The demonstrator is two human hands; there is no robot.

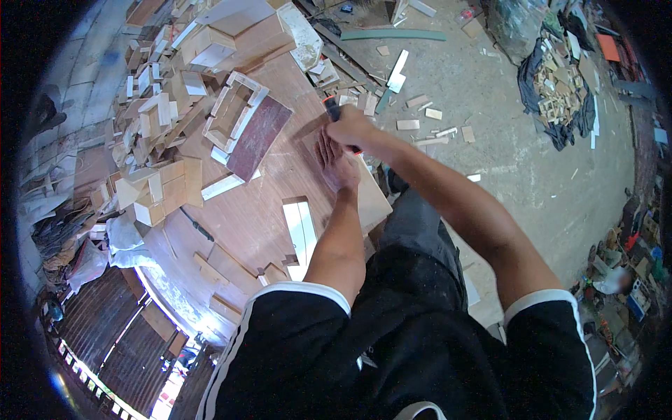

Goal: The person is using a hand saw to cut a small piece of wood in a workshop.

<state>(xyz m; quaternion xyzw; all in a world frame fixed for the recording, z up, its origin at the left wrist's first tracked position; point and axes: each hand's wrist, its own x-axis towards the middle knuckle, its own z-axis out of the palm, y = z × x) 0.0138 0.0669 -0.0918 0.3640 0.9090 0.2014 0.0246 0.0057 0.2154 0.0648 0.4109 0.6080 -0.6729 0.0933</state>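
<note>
My right hand (pixel 353 129) is closed round a dark tool with orange parts (pixel 332 108), over the far right part of a plywood board (pixel 371 196) on the work table. My left hand (pixel 336 164) lies just nearer, fingers stretched out flat against the wood, partly under my right hand. To their left is a wooden frame (pixel 227 105) with white pieces and a reddish-brown panel (pixel 259 136). A white strip (pixel 296 227) lies beside my left forearm, and a long dark tool (pixel 198 222) rests farther left.
Piled wooden box parts (pixel 157 115) cover the table's far left. The concrete floor (pixel 532 182) to the right holds scattered offcuts (pixel 408 124), a green strip (pixel 392 35) and a dark sack of scraps (pixel 560 84). Clutter (pixel 623 273) lines the right edge.
</note>
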